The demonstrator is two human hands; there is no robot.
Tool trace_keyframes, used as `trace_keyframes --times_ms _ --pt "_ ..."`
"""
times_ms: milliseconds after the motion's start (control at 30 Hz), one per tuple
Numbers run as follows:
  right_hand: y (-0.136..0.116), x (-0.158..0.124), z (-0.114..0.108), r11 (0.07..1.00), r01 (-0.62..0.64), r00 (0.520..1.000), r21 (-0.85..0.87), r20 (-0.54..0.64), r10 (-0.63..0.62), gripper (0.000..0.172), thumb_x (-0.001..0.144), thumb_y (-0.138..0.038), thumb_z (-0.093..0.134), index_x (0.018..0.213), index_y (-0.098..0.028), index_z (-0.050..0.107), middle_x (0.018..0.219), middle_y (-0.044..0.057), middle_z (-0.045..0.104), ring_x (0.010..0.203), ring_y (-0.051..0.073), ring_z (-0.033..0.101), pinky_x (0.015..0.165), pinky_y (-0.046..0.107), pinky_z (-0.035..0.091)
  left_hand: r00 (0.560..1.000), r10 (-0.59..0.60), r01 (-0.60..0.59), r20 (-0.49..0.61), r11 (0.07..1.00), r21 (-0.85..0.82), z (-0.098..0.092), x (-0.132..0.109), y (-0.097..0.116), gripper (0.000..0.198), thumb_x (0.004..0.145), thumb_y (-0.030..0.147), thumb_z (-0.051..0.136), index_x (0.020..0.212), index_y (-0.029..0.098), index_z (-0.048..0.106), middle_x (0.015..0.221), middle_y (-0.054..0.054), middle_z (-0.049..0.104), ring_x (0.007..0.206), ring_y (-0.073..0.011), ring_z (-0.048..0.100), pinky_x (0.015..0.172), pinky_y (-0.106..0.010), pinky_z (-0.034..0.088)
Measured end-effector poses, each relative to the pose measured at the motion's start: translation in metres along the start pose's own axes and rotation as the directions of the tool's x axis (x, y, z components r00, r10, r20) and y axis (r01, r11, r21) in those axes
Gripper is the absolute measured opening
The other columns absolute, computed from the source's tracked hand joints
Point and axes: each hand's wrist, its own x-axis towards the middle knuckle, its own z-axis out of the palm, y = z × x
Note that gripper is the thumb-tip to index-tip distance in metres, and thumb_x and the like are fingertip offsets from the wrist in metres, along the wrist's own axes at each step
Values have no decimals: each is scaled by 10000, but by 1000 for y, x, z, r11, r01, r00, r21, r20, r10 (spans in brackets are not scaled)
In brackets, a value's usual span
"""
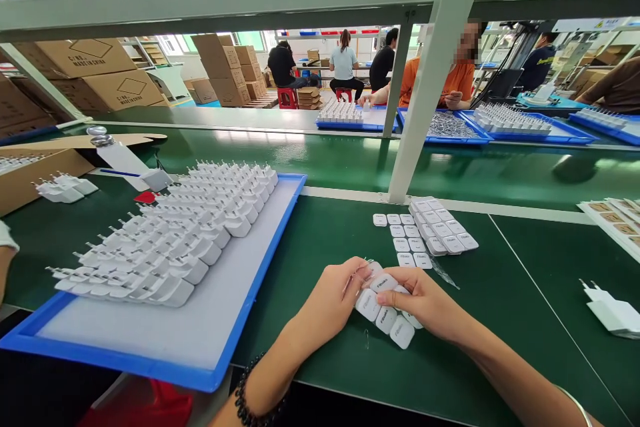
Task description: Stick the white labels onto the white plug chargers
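Observation:
White rounded-square labelled pieces (pixel 386 319) are held between my two hands above the green table. My left hand (pixel 336 297) pinches their upper left side, with some clear film at the fingers. With thumb on top, my right hand (pixel 425 300) grips them from the right. Behind the hands lie a stack of similar white labelled pieces (pixel 444 227) and a loose grid of them (pixel 406 240), with a strip of clear film beside. To the left, a blue-rimmed tray (pixel 250 300) bears rows of white plug adapters (pixel 175 233).
A metal post (pixel 420 93) rises behind the labelled pieces. White plugs (pixel 613 310) lie at right, near sheets (pixel 615 220). An open carton (pixel 45 173) and a bottle (pixel 103 140) stand at left. Another person's arm (pixel 6 253) shows at the left edge. A person in orange sits across.

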Motion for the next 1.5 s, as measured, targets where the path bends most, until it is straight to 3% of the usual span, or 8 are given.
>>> trace_keyframes --times_ms 300,733,933,1067,1200,1367,1433,1500 --pt "-10 -1 -14 987 -158 986 38 -39 160 386 702 -451 838 959 -168 788 781 23 726 683 158 611 637 259 454 979 38 32 -202 942 333 -4 8 1 296 1009 268 323 779 215 502 635 23 544 540 -134 448 565 -244 324" --pt "-22 -10 -26 980 -199 979 -17 -48 198 373 701 -419 827 981 -175 798 744 24 722 621 153 616 576 252 446 984 59 54 -168 801 596 -20 8 -28 317 886 119 509 1050 232 756 915 -80 628 891 -239 550 725 -335 487" --pt "-15 -7 -19 986 -168 986 -6 -6 168 284 742 -380 797 934 -172 776 799 21 732 678 160 626 631 258 450 985 -10 17 -170 999 44 -16 8 -11 412 1019 318 325 1251 233 655 1062 -78 661 952 -209 588 849 -353 500" --pt "-12 -7 -11 985 -171 985 1 15 171 225 736 -331 806 863 -158 739 745 1 709 643 142 605 604 237 428 994 -106 105 7 967 -233 -6 6 1 381 997 458 404 1023 185 669 763 -14 631 658 -139 513 601 -251 410" --pt "-13 -7 -7 976 -209 974 52 102 203 234 697 -289 835 866 -157 741 788 4 732 666 140 634 614 226 464 989 -113 94 -91 977 -191 -1 7 1 323 964 397 486 779 170 620 704 7 573 631 -115 457 568 -226 348" --pt "-16 -8 -9 967 -222 967 123 152 203 294 656 -323 868 852 -133 757 733 24 739 686 170 678 655 265 526 978 -203 195 42 830 -522 -14 12 -1 489 914 609 497 1024 169 682 692 2 553 592 -122 480 560 -236 395" --pt "-15 -8 -10 969 -193 979 156 93 180 305 639 -327 881 833 -131 751 708 23 731 682 174 678 650 268 528 971 -228 138 -72 780 -610 -21 12 -3 650 941 685 344 1228 175 628 739 -18 567 617 -140 509 579 -259 435" --pt "-13 -7 -10 972 -172 985 163 24 170 312 650 -353 881 819 -130 743 708 26 727 650 159 658 619 257 510 896 -119 -112 -428 872 -477 -23 9 -7 619 981 638 301 1287 189 597 843 -45 591 718 -154 545 656 -276 475"
